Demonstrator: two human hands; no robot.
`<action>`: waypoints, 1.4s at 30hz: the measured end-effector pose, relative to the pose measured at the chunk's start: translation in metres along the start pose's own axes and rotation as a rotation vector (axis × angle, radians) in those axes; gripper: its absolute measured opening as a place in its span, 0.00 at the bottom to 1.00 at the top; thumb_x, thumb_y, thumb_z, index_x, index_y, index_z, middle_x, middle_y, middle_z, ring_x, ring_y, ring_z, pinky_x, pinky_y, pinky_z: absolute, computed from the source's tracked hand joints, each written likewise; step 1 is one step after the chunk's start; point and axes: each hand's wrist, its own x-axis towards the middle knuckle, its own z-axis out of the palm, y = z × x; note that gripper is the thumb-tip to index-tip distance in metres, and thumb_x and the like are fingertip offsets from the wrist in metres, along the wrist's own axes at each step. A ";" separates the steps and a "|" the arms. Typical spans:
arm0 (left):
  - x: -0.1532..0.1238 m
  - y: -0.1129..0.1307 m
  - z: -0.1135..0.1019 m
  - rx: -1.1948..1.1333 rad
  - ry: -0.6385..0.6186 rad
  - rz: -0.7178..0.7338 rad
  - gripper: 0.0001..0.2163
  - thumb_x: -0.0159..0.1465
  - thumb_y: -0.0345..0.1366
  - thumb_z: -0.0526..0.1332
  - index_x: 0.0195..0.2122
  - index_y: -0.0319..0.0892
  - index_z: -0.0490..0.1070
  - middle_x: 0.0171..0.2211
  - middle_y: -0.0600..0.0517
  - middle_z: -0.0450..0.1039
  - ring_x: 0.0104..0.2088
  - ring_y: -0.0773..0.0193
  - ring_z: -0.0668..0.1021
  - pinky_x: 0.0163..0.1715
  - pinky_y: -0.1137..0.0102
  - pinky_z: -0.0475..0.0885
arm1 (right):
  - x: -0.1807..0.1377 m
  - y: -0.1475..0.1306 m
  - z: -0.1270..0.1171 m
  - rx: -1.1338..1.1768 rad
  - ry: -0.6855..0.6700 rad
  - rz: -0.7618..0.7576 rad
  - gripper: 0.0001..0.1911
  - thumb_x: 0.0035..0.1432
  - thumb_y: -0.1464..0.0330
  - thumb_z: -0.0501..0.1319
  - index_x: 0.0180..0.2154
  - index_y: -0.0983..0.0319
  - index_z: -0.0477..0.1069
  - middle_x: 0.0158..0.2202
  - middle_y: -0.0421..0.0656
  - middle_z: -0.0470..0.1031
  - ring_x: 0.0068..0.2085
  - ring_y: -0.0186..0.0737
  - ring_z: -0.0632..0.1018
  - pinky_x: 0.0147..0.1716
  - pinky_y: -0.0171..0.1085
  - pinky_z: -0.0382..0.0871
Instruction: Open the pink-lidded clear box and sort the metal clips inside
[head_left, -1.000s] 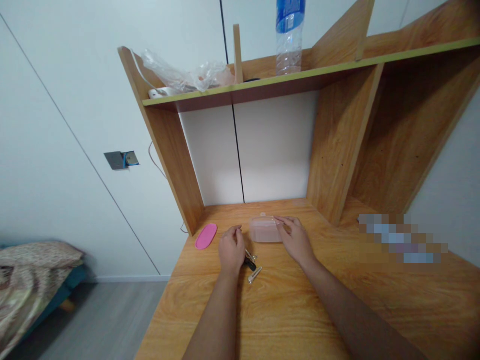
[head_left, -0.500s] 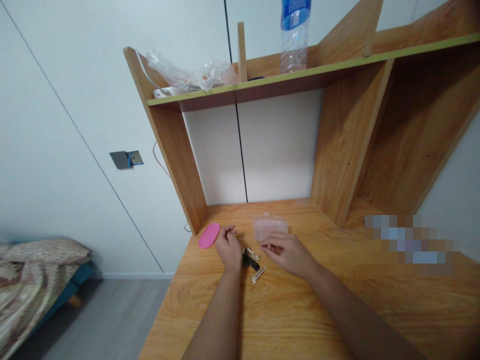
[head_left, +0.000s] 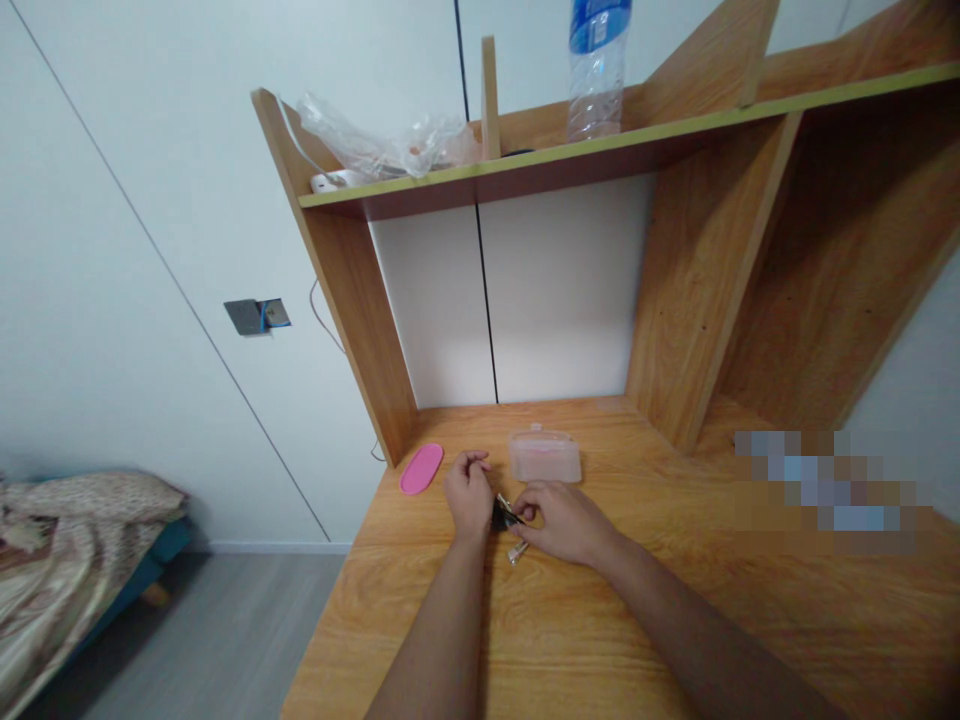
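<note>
Two-handed at a small black clip with silver handles, flat on the desk toward its left side, between both hands. Pinched it at its right side with the fingertips of the right hand, pressed together on it. Set the left hand just beside it on the other side, fingers curled in toward the palm; touching the clip or not, could not tell. Saw a second, silvery clip lying just in front of the black one, at the edge of the right hand. Found a clear plastic box just behind the hands, apart from both, and a pink oval lid left of the left hand. Noted, higher up, a shelf carrying a crumpled plastic bag and an upright water bottle. Made out a wall socket left of the desk and bedding at the far left edge.
</note>
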 end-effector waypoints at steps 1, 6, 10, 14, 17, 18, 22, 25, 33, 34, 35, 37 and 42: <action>-0.001 0.000 0.000 0.025 -0.023 0.006 0.12 0.58 0.30 0.52 0.34 0.39 0.76 0.26 0.51 0.76 0.25 0.64 0.76 0.31 0.71 0.70 | 0.000 0.001 -0.001 0.002 -0.005 0.004 0.07 0.53 0.64 0.66 0.35 0.56 0.81 0.31 0.40 0.81 0.33 0.39 0.79 0.32 0.33 0.65; -0.002 0.003 -0.001 0.180 -0.094 0.047 0.12 0.58 0.29 0.53 0.34 0.40 0.77 0.27 0.51 0.77 0.28 0.62 0.78 0.32 0.70 0.69 | 0.000 0.007 -0.001 0.004 -0.005 0.030 0.06 0.51 0.67 0.64 0.33 0.57 0.79 0.29 0.40 0.80 0.29 0.37 0.78 0.28 0.32 0.62; -0.003 0.005 -0.005 0.280 -0.096 0.075 0.12 0.59 0.29 0.52 0.35 0.41 0.76 0.30 0.49 0.79 0.30 0.60 0.79 0.32 0.70 0.68 | -0.001 0.008 0.001 0.011 0.008 0.032 0.05 0.52 0.71 0.62 0.29 0.58 0.77 0.24 0.37 0.78 0.25 0.34 0.75 0.25 0.31 0.59; -0.003 0.008 -0.008 0.350 -0.095 0.109 0.13 0.60 0.29 0.52 0.35 0.42 0.76 0.32 0.48 0.80 0.31 0.59 0.79 0.32 0.69 0.67 | -0.001 0.004 -0.001 0.032 0.018 -0.009 0.05 0.50 0.73 0.62 0.28 0.58 0.76 0.25 0.37 0.77 0.25 0.34 0.75 0.26 0.31 0.60; -0.005 0.015 -0.010 0.382 -0.124 0.146 0.13 0.61 0.29 0.52 0.35 0.42 0.77 0.33 0.48 0.80 0.31 0.59 0.78 0.33 0.69 0.67 | -0.002 0.001 -0.006 0.039 0.069 -0.032 0.04 0.52 0.72 0.61 0.30 0.59 0.75 0.30 0.39 0.78 0.30 0.35 0.76 0.30 0.32 0.63; -0.006 0.018 -0.011 0.386 -0.144 0.161 0.13 0.62 0.30 0.52 0.35 0.43 0.77 0.33 0.48 0.80 0.31 0.59 0.79 0.33 0.69 0.66 | -0.002 0.000 -0.007 0.048 0.097 -0.035 0.04 0.54 0.72 0.61 0.31 0.59 0.74 0.31 0.39 0.78 0.31 0.36 0.76 0.30 0.32 0.63; -0.011 0.028 -0.013 0.403 -0.277 0.265 0.12 0.65 0.35 0.53 0.36 0.44 0.78 0.32 0.50 0.80 0.31 0.60 0.79 0.33 0.70 0.66 | -0.002 0.002 -0.007 0.104 0.229 -0.059 0.03 0.59 0.69 0.60 0.33 0.59 0.73 0.28 0.39 0.76 0.28 0.36 0.74 0.30 0.33 0.64; -0.014 0.028 -0.011 0.392 -0.344 0.303 0.12 0.66 0.35 0.53 0.37 0.44 0.76 0.28 0.51 0.78 0.29 0.61 0.78 0.32 0.71 0.66 | -0.001 0.005 -0.003 0.123 0.289 -0.111 0.04 0.61 0.69 0.60 0.34 0.58 0.74 0.29 0.39 0.75 0.30 0.37 0.73 0.33 0.34 0.66; -0.003 0.014 -0.005 0.175 0.006 0.184 0.11 0.68 0.34 0.51 0.44 0.42 0.71 0.35 0.48 0.77 0.35 0.60 0.78 0.39 0.67 0.69 | 0.000 0.006 -0.005 0.114 0.257 -0.129 0.04 0.62 0.68 0.62 0.38 0.58 0.75 0.33 0.40 0.77 0.32 0.36 0.75 0.34 0.34 0.66; -0.001 0.013 -0.005 0.167 0.051 0.174 0.12 0.68 0.36 0.50 0.45 0.41 0.71 0.38 0.47 0.77 0.39 0.59 0.78 0.42 0.66 0.70 | 0.000 0.005 -0.005 0.094 0.206 -0.153 0.04 0.62 0.69 0.62 0.38 0.57 0.76 0.33 0.39 0.77 0.32 0.36 0.75 0.34 0.33 0.66; 0.000 0.011 -0.006 0.161 0.087 0.165 0.13 0.69 0.37 0.50 0.46 0.41 0.72 0.40 0.45 0.77 0.42 0.57 0.78 0.44 0.64 0.69 | -0.001 0.004 -0.004 0.068 0.148 -0.179 0.06 0.62 0.69 0.62 0.39 0.56 0.77 0.33 0.39 0.77 0.33 0.36 0.76 0.34 0.33 0.65; 0.003 0.009 -0.007 0.141 0.137 0.143 0.14 0.69 0.40 0.51 0.46 0.40 0.73 0.42 0.43 0.77 0.44 0.55 0.78 0.47 0.62 0.69 | -0.001 0.002 -0.002 -0.001 0.040 -0.218 0.08 0.61 0.69 0.62 0.43 0.54 0.78 0.33 0.39 0.77 0.34 0.36 0.76 0.33 0.33 0.64; 0.007 0.007 -0.008 0.082 0.173 0.090 0.18 0.68 0.44 0.53 0.45 0.38 0.77 0.43 0.41 0.79 0.45 0.54 0.79 0.49 0.62 0.71 | 0.002 0.001 0.006 -0.138 -0.068 -0.228 0.11 0.62 0.63 0.63 0.46 0.54 0.78 0.36 0.41 0.78 0.36 0.39 0.78 0.33 0.33 0.63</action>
